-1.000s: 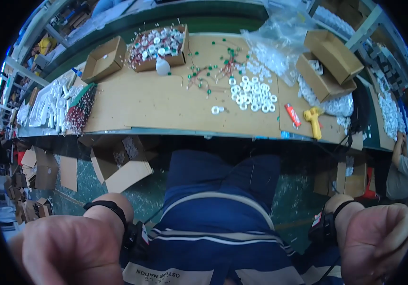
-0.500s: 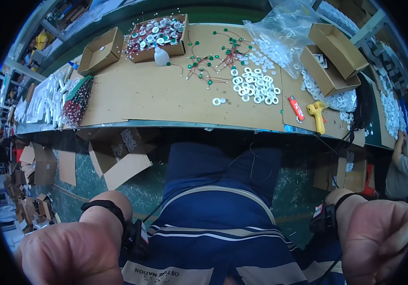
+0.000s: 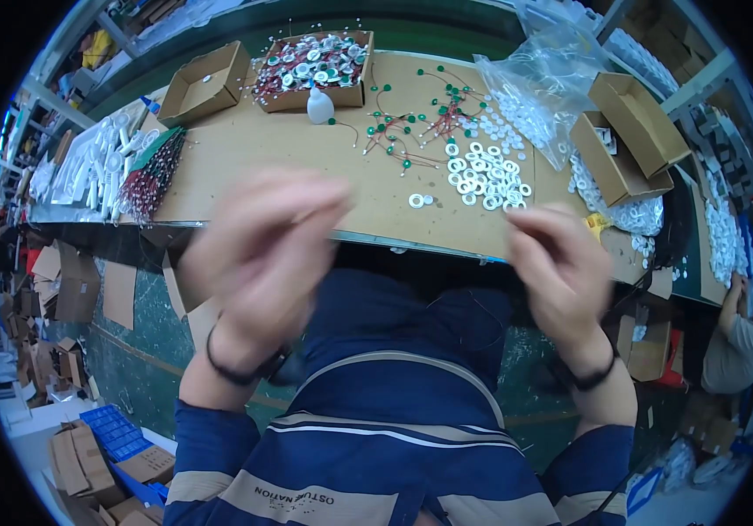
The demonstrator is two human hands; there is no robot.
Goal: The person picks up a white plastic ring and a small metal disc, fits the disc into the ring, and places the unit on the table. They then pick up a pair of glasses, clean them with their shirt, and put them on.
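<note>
My left hand is raised above the front edge of the work table, fingers bent and smeared by motion. I cannot tell whether it holds anything. My right hand hovers over the same edge farther right, with curled fingers, a gap between thumb and forefinger, and nothing visible in it. Just beyond it lies a pile of white rings. One separate white ring lies left of that pile. Small green discs with red wires are spread farther back. The yellow glue gun is mostly hidden behind my right hand.
A carton full of wired discs stands at the back, with a white bottle before it. Another open carton stands left. Bundled wires lie near white tubes. At right are stacked cartons and a person.
Both hands have risen from low at the sides to the table's front edge and moved inward. The right hand now covers most of the glue gun, and the red lighter is out of sight.
</note>
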